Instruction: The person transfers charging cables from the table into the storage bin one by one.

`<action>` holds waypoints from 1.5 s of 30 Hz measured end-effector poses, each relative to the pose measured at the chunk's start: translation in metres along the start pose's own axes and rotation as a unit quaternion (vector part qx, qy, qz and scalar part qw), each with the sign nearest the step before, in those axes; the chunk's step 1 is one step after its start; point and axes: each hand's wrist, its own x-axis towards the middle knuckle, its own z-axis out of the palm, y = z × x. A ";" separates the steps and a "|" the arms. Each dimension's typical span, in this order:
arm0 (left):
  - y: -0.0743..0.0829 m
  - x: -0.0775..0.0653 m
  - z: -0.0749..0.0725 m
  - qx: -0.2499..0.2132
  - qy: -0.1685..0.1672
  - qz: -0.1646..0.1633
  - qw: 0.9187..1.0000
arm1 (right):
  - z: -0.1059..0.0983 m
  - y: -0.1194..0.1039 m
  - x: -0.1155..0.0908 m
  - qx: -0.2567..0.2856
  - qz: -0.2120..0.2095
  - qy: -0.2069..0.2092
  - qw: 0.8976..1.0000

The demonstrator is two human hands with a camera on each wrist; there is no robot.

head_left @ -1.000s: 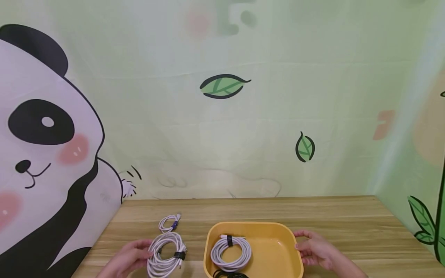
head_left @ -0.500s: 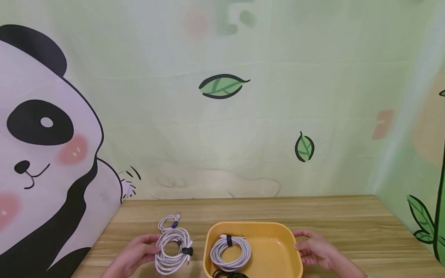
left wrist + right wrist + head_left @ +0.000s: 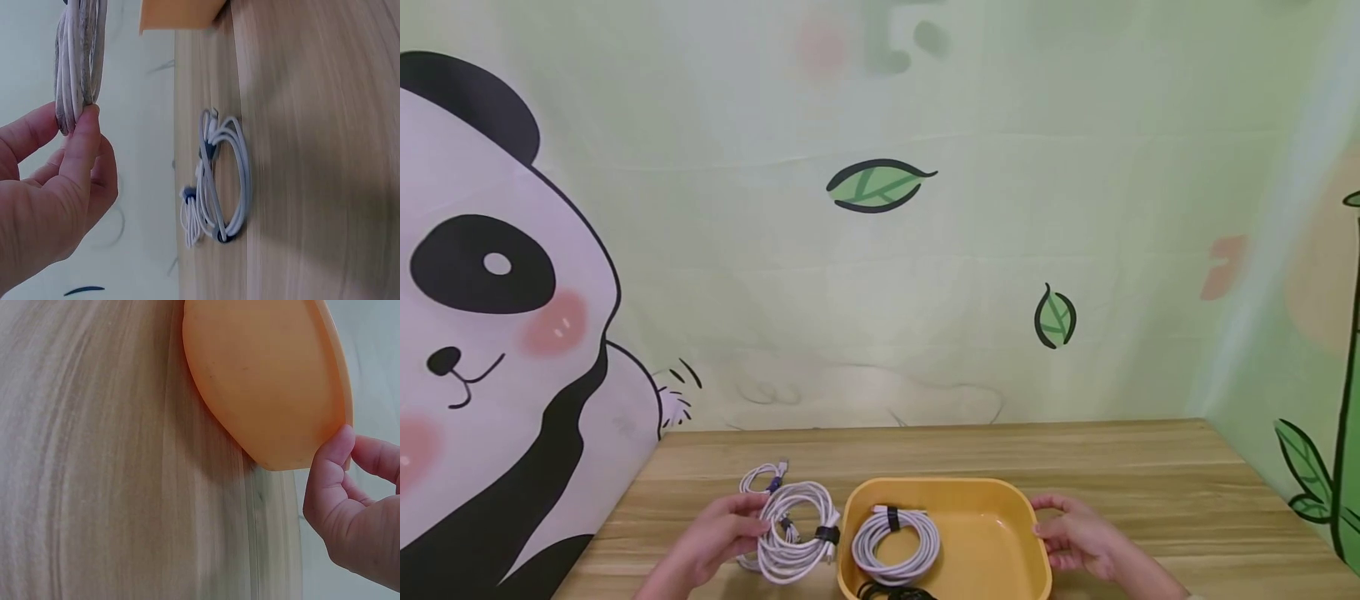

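A thick coil of white cable (image 3: 786, 570), bound with a black strap, hangs above the table between the thumb and fingers of my left hand (image 3: 722, 537). The left wrist view has this cable coil (image 3: 78, 62) pinched at its lower end, clear of the wood. My right hand (image 3: 1078, 540) pinches the right rim of a yellow plastic bin (image 3: 992, 554), thumb on the outer wall in the right wrist view. Inside the bin, on its left, lie a grey-white cable coil (image 3: 863, 550) with a black strap and a black cable (image 3: 898, 593), cut off by the frame's bottom.
Two more white cables are on the wooden table (image 3: 1150, 475): a medium coil (image 3: 242, 175) under the lifted one, and a small bundle (image 3: 752, 477) with a blue tie behind it. A printed fabric backdrop (image 3: 880, 292) rises behind the table's far edge.
My left hand has raised the white cable coil and carried it rightward, close to the bin's left side, uncovering the coil below. My right hand has kept its grip on the rim.
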 end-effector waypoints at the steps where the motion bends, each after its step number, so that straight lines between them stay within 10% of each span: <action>1: 0.001 0.001 0.002 0.000 0.000 0.002 1.000 | 0.000 0.000 0.000 0.000 0.000 -0.001 1.000; 45: 0.010 0.033 0.071 -0.004 -0.034 0.014 0.999 | 0.001 -0.001 0.000 -0.002 0.003 0.007 1.000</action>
